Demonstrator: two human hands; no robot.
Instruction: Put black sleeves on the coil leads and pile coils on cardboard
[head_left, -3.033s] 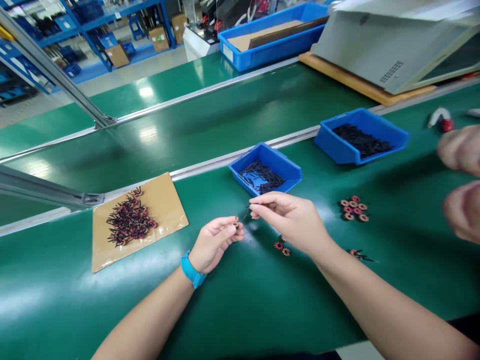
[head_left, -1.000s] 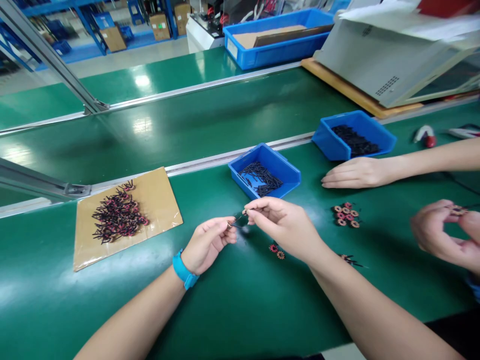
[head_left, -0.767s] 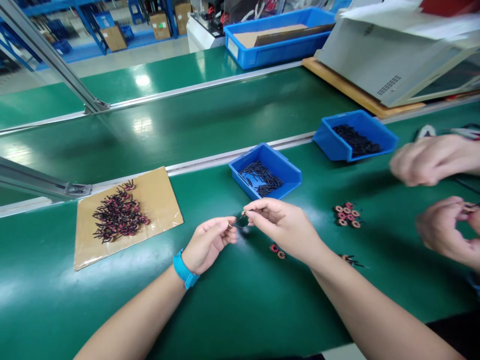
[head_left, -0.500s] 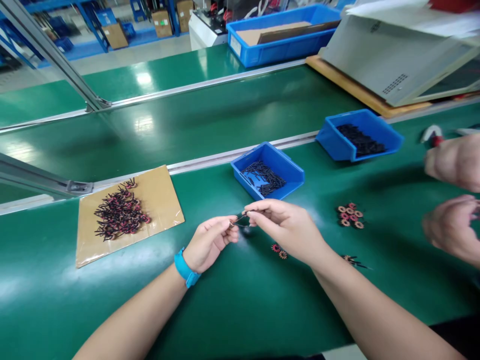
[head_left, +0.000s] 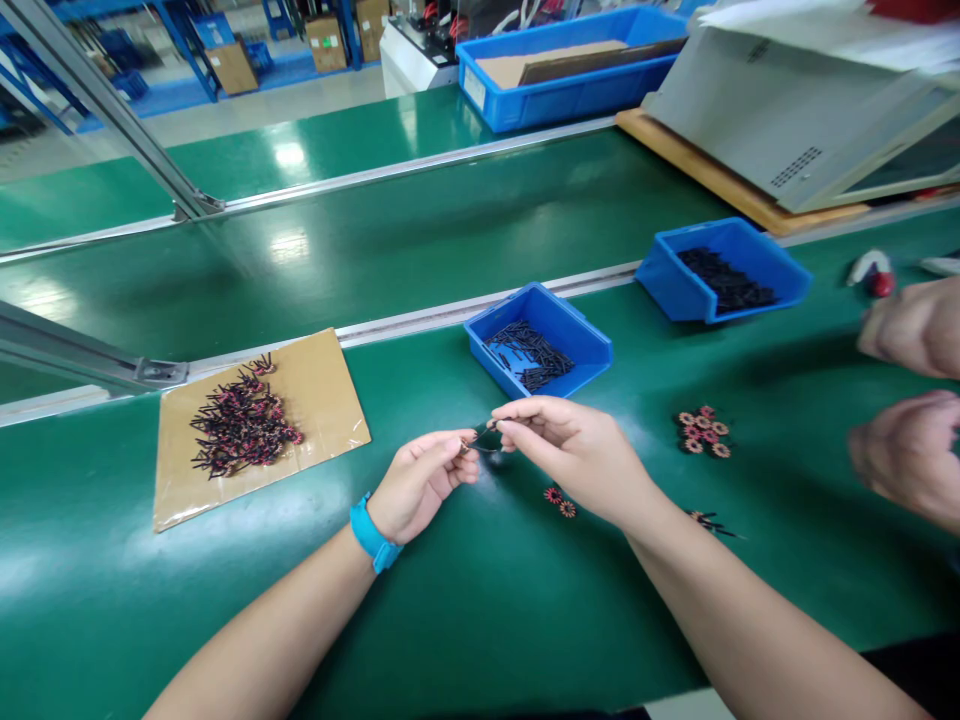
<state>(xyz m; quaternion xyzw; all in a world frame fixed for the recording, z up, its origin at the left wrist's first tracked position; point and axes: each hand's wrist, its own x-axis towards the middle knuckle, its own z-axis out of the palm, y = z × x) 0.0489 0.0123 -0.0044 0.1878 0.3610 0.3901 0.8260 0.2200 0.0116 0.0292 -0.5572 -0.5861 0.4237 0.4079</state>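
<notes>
My left hand (head_left: 427,482) pinches a small wire-wound ring coil, mostly hidden by the fingertips. Two thin wire leads (head_left: 489,448) run from it toward my right hand (head_left: 574,452), whose thumb and forefinger close on a lead's end. A short black sleeve seems to be in that pinch, too small to be sure. Beneath the right hand lie two loose ring coils, one reddish and one copper-coloured (head_left: 568,509). Just beyond the hands, a blue bin (head_left: 595,352) contains thin black sleeves (head_left: 536,352).
Left, a film-covered cardboard sheet (head_left: 334,400) carries a pile of black-sleeved coils (head_left: 244,425). A second blue bin (head_left: 675,290) of black pieces stands at right. Nearer lie grouped ring coils (head_left: 694,432) and sleeved pieces (head_left: 709,522). Another person's hands (head_left: 904,455) are at the right edge.
My hands keep the same pinch on the coil and its lead. The view shifts very slightly. At the right edge, the other person's upper hand has drawn back slightly from a red-and-white object.
</notes>
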